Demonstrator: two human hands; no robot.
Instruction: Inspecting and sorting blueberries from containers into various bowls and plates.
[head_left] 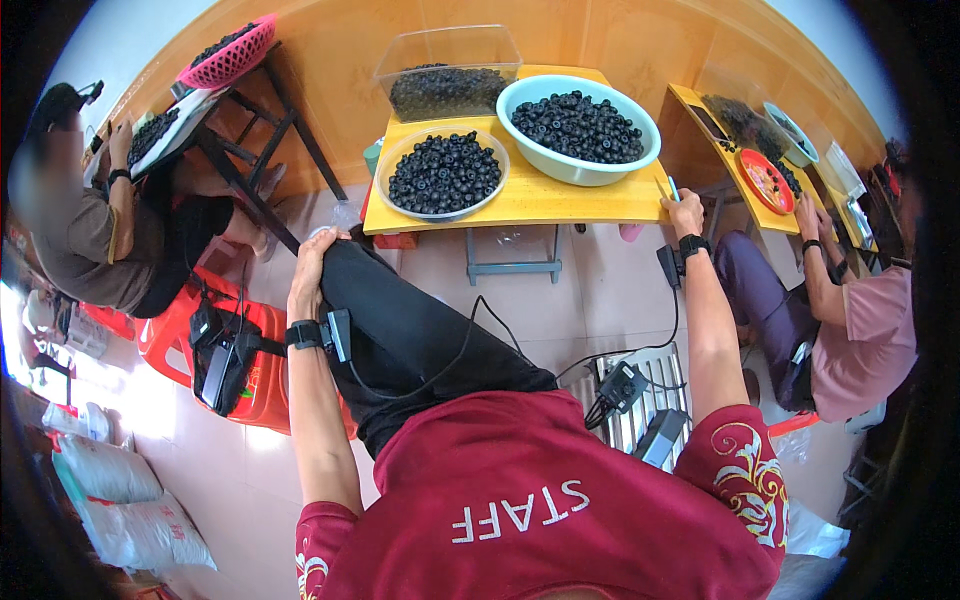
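Observation:
My left hand (pixel 310 262) rests on my left knee with its fingers laid over the black trousers, holding nothing that shows. At the table's right edge, my right hand (pixel 686 214) is closed around a thin tool (pixel 673 190) with a pale blue part. Two narrow points rise from the fingers, but its exact kind is too small to tell. Closest to this hand is a light blue basin (pixel 645 165) heaped with small black ring-like pieces (pixel 578 128). Left of the basin sits a clear round tub (pixel 383 178) of the same pieces.
A clear rectangular box (pixel 448 45) with more pieces stands at the back of the yellow table (pixel 560 205). Co-workers sit at tables on the left (pixel 95 240) and right (pixel 865 340). A red stool (pixel 265 325) is by my left arm; cables (pixel 465 345) hang from my wrists.

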